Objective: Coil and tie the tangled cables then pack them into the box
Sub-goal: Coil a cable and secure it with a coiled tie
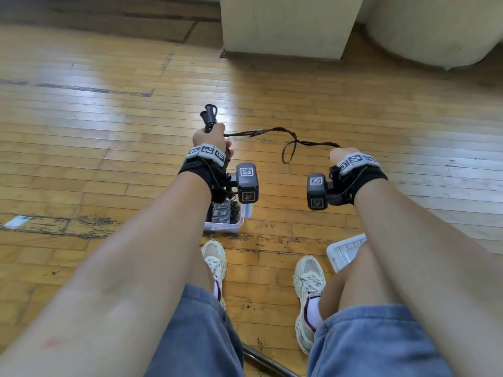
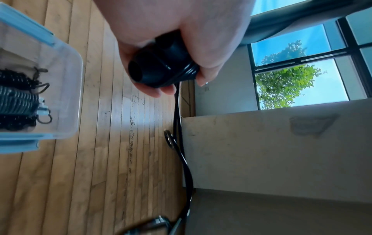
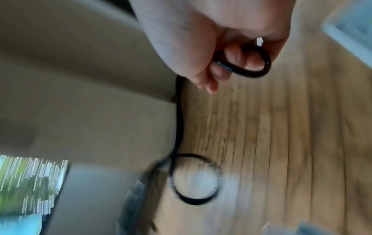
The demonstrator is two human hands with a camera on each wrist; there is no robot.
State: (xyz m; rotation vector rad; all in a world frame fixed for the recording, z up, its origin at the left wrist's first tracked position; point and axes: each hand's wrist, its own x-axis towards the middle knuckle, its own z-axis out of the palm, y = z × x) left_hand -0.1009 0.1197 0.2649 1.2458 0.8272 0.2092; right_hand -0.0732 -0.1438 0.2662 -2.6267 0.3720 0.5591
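Observation:
My left hand [image 1: 209, 137] grips two black cylindrical cable ends [image 1: 209, 117] upright above the wooden floor; the left wrist view shows the fingers curled round them [image 2: 159, 66]. A thin black cable [image 1: 275, 130] runs from there rightwards, with a small loop [image 1: 288, 152] in it, to my right hand [image 1: 340, 155]. In the blurred right wrist view that hand [image 3: 221, 47] pinches a bend of the cable [image 3: 247, 63]. A clear plastic box [image 1: 234, 227] sits on the floor under my left wrist, with coiled cables [image 2: 18, 98] inside.
The box lid [image 1: 345, 248] lies by my right knee. A pale square column [image 1: 285, 25] and a rounded pale base [image 1: 435, 28] stand ahead. My two shoes [image 1: 310, 295] rest near the box. A dark tube [image 1: 266, 363] lies between my knees.

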